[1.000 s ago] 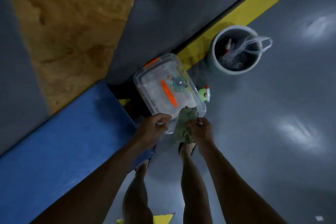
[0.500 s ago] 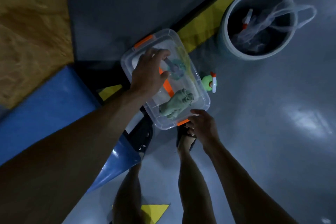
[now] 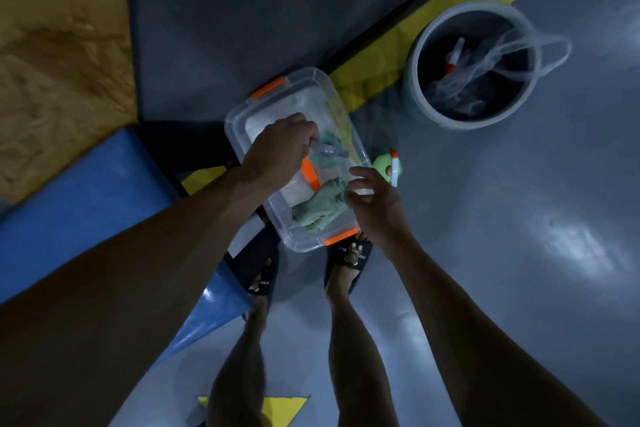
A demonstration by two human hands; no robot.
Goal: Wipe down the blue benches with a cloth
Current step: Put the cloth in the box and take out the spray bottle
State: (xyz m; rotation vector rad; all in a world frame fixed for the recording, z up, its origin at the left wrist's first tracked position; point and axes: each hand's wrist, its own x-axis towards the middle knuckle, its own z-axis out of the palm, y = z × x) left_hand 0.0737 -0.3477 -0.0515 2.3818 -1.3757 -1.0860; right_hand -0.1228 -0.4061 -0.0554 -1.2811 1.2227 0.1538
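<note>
A blue bench (image 3: 86, 191) runs along the left, its corner by my left foot. On the floor in front of my feet stands a clear plastic bin (image 3: 235, 121) with orange latches. A crumpled green cloth (image 3: 318, 208) lies in the bin's near end, with nothing holding it. My left hand (image 3: 280, 149) reaches into the bin, fingers curled on a small clear and teal object (image 3: 327, 152). My right hand (image 3: 372, 198) hovers over the bin's right rim beside the cloth, fingers apart and empty.
A grey bucket (image 3: 415, 80) holding clear plastic bags and a bottle stands at the right rear. A small green bottle (image 3: 382, 165) with a white and orange cap stands by the bin's right side. A yellow floor stripe (image 3: 433, 7) and a plywood panel (image 3: 52, 62) lie beyond.
My right hand let go of the cloth, which now lies in the bin, then rose from the near latch to the right rim. My left hand reached in and closed on the teal object.
</note>
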